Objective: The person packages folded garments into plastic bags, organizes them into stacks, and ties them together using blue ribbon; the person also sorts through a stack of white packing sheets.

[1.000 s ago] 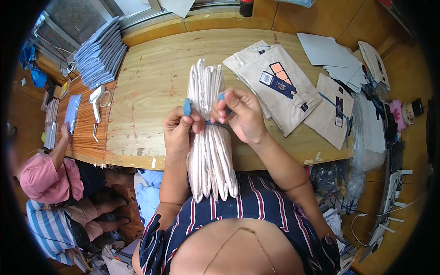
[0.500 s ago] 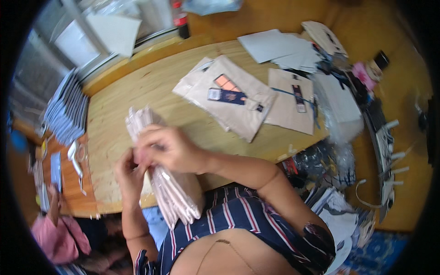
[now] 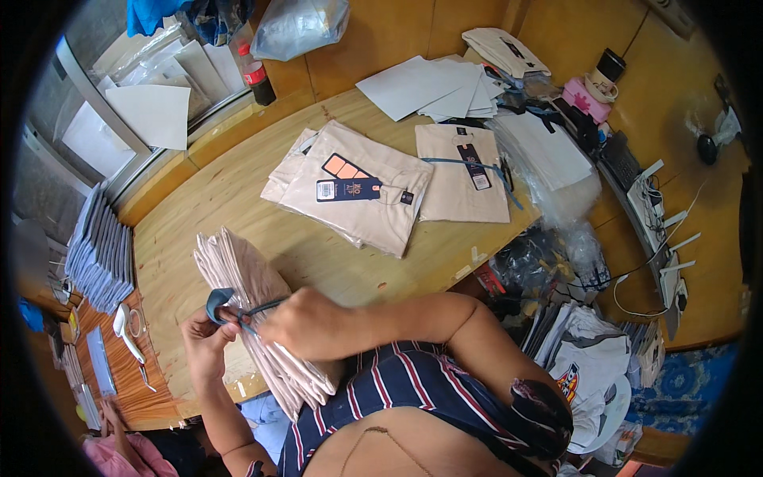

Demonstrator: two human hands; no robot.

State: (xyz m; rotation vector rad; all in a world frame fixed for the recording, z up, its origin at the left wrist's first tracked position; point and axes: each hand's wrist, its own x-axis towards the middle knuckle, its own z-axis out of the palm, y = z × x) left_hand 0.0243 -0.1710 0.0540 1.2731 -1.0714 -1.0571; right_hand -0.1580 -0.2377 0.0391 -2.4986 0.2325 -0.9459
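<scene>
A stack of folded pale beige garments in clear plastic point(image 3: 238, 266) stands on edge at the table's near side, leaning against my body. A dark blue cloth strip point(image 3: 216, 302) passes around its middle and loops up on the left. My left hand point(image 3: 203, 343) pinches this strip between thumb and fingers beside the stack. Over the stack's right side, my right hand point(image 3: 314, 324) is closed at the strip's other stretch; its fingertips are partly hidden. Farther off lie bagged beige shirts with dark tags point(image 3: 362, 187), and a beige folded shirt point(image 3: 461, 195) with a blue strip across it.
Blue folded garments point(image 3: 99, 250) are piled at the left, near a white tagging gun point(image 3: 123, 330). White sheets point(image 3: 421, 87) lie at the back, with a cola bottle point(image 3: 256, 75) by the window. Another person's pink sleeve point(image 3: 119, 457) shows at lower left. Plastic bags point(image 3: 532, 262) crowd the right edge.
My hands have moved from close together over the stack to apart, the left at its left side, the right lower and rightward. The blue strip now shows between them. The view has shifted.
</scene>
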